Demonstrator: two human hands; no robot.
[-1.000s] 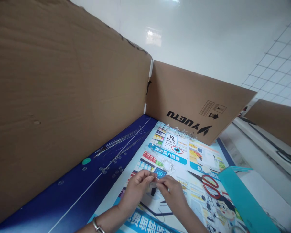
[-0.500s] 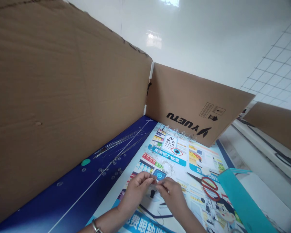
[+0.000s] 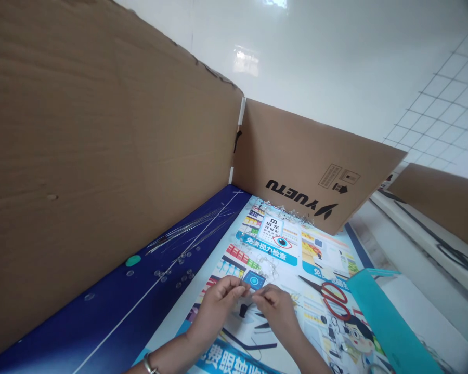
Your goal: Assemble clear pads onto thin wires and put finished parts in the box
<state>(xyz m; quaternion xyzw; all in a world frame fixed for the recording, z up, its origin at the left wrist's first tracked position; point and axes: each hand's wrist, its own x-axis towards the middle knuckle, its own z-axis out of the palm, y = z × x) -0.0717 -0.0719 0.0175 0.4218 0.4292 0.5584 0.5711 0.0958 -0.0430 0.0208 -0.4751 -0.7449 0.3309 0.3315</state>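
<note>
Toward the near edge of a glossy printed poster, we find the left hand and the right hand raised close together just above the sheet. The fingers of both hands are drawn narrow, pinching a small translucent piece between their tips; the piece is too small for us to confirm its shape. A metal bangle circles the left wrist. Just beyond the hands lie crinkled clear plastic scraps, and similar bits line the far edge against a corrugated cardboard panel. A larger cardboard panel stands along the left edge, above a dark blue band carrying fine metal wires, small clear domed beads and a flat teal disc. Toward the right edge we note red-handled steel scissors lying flat, and a teal folder over the near right corner.
</note>
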